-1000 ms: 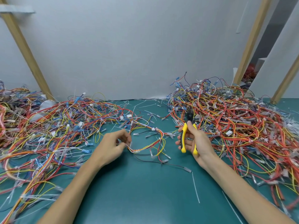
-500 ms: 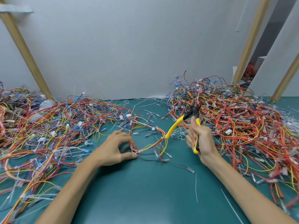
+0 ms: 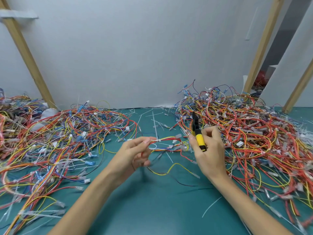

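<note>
Wire bundle (image 3: 166, 139) runs crosswise, left hand (image 3: 133, 155) pinching its left end; right hand (image 3: 210, 150) grips cutters (image 3: 199, 138), apparently just beside the other end.

yellow-black cutters (image 3: 198, 136), seemingly red-yellow-white wire bundle (image 3: 166, 143)

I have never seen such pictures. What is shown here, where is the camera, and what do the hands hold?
There is no machine: a person works with bare hands. The camera sits on the person's head, looking forward and down. The left hand pinches a small wire harness above the green table. The right hand grips yellow-handled cutters. Coloured wire harnesses lie in a left pile and a right pile, with cut white cable ties between them.
</note>
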`<control>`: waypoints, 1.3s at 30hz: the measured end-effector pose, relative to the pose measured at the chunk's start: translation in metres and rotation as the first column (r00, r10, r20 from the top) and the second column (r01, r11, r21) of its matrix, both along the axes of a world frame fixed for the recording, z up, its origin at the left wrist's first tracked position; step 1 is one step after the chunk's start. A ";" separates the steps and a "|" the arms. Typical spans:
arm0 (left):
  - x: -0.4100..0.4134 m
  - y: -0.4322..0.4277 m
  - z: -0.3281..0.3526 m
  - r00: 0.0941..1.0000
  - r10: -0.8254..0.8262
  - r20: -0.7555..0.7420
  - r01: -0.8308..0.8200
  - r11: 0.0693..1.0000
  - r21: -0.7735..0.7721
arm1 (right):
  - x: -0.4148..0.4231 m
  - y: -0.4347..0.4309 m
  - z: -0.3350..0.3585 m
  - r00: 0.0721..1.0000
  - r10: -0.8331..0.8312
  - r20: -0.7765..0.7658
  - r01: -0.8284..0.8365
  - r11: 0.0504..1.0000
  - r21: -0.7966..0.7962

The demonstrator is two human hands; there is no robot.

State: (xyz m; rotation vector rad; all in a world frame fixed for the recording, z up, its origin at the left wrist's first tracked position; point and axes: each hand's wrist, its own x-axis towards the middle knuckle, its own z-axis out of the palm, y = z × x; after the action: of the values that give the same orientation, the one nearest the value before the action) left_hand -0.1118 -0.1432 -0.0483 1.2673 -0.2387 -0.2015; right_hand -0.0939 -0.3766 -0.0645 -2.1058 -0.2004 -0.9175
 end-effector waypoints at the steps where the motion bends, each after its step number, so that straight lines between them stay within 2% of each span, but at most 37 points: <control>1: 0.001 -0.001 -0.001 0.996 -0.032 -0.077 0.027 0.998 -0.062 | 0.000 0.000 0.000 1.000 0.012 -0.002 -0.012 1.000 -0.026; 3: 0.002 -0.003 -0.005 0.985 -0.018 -0.171 0.007 0.998 -0.066 | -0.001 0.001 0.001 0.995 0.082 -0.061 -0.083 0.996 -0.030; 5: 0.004 -0.003 -0.010 0.979 0.036 -0.202 -0.039 0.999 -0.007 | 0.000 0.002 0.002 0.979 0.152 -0.135 -0.153 0.988 0.002; 8: 0.005 -0.003 -0.014 0.983 0.080 -0.166 -0.068 0.995 0.079 | -0.001 0.004 0.001 0.947 0.238 -0.214 -0.223 0.971 0.089; 12: 0.001 -0.006 -0.017 0.995 0.046 -0.087 -0.029 0.982 0.188 | -0.001 0.003 0.002 0.883 0.387 -0.266 -0.303 0.902 0.307; 14: -0.001 -0.009 -0.017 0.998 0.064 -0.021 -0.058 0.971 0.232 | 0.001 0.002 0.004 0.855 0.449 -0.258 -0.317 0.848 0.425; 17: -0.001 -0.014 -0.020 0.965 0.177 0.191 -0.231 0.921 0.314 | 0.005 -0.002 0.005 0.836 0.493 -0.241 -0.286 0.767 0.575; 20: -0.002 -0.016 -0.025 0.904 0.259 0.340 -0.371 0.870 0.323 | 0.009 -0.007 0.006 0.858 0.433 -0.277 -0.224 0.800 0.556; 22: -0.001 -0.016 -0.029 0.864 0.289 0.414 -0.441 0.830 0.342 | 0.009 -0.010 0.008 0.901 0.374 -0.221 -0.222 0.834 0.506; 24: 0.001 -0.013 -0.032 0.799 0.307 0.517 -0.546 0.731 0.409 | 0.005 -0.012 0.013 0.941 0.309 -0.140 -0.227 0.879 0.419; 26: 0.002 -0.010 -0.035 0.744 0.238 0.624 -0.613 0.614 0.497 | 0.001 -0.011 0.018 0.954 0.288 -0.078 -0.239 0.894 0.380; 27: 0.001 -0.008 -0.034 0.735 0.196 0.649 -0.621 0.579 0.529 | 0.000 -0.009 0.020 0.948 0.314 -0.046 -0.266 0.864 0.428; 29: -0.002 -0.004 -0.032 0.698 0.112 0.707 -0.661 0.478 0.578 | 0.000 -0.005 0.023 0.913 0.407 0.014 -0.336 0.734 0.591; 31: -0.002 0.000 -0.025 0.552 -0.013 0.834 -0.799 0.276 0.533 | 0.002 -0.004 0.026 0.874 0.485 0.038 -0.362 0.597 0.716; 33: 0.001 0.004 -0.017 0.358 -0.156 0.921 -0.921 0.101 0.375 | 0.004 -0.004 0.026 0.866 0.501 0.000 -0.309 0.534 0.787; 34: 0.003 0.005 -0.014 0.297 -0.206 0.932 -0.950 0.037 0.311 | 0.005 -0.005 0.026 0.868 0.495 -0.033 -0.270 0.526 0.806; 36: 0.004 0.005 -0.011 0.254 -0.254 0.933 -0.967 -0.036 0.253 | 0.007 -0.006 0.022 0.873 0.475 -0.113 -0.192 0.546 0.815; 39: 0.003 -0.003 -0.019 0.268 -0.315 0.910 -0.961 -0.017 0.277 | 0.008 -0.009 0.016 0.862 0.466 -0.198 -0.127 0.577 0.807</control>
State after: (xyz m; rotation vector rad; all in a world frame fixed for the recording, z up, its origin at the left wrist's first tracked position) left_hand -0.1087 -0.1466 -0.0677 2.7587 -0.6343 1.4124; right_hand -0.0855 -0.3851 -0.0485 -1.3109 0.0516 -0.2440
